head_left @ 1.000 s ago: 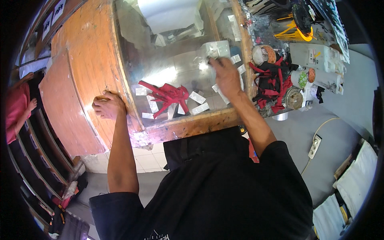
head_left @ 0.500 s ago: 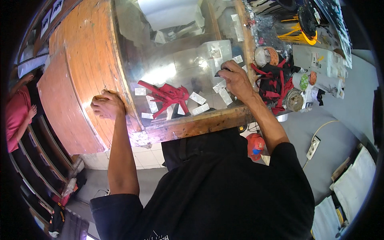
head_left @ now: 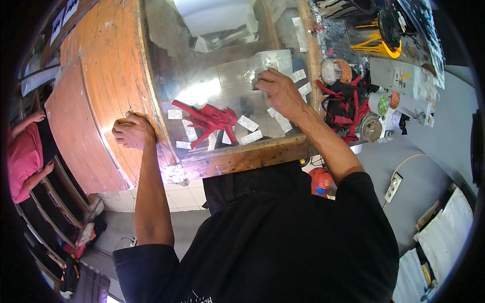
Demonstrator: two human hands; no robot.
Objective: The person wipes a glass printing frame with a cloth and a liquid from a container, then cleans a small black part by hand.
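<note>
My left hand (head_left: 134, 131) rests on the orange-brown wooden board (head_left: 106, 60) beside the glass, fingers curled in; whatever they hold, if anything, is hidden. Over the glass panel (head_left: 192, 65) my right hand (head_left: 280, 93) is closed on a small dark piece (head_left: 256, 85), perhaps cloth, its kind unclear. Red fabric strips (head_left: 209, 119) lie in a bunch on the glass between my hands. Several small white labels (head_left: 247, 122) are scattered around the strips and near my right wrist.
Black and red straps (head_left: 348, 103) are heaped right of the glass, beside jars and a roll of orange cord (head_left: 345, 71). A can with yellow drips (head_left: 389, 38) stands at the far right. Another person in a pink shirt (head_left: 25, 156) is at the left.
My right hand has moved left and slightly away from me over the glass, with the dark piece. My left hand stays on the wood. The other person's hands have shifted.
</note>
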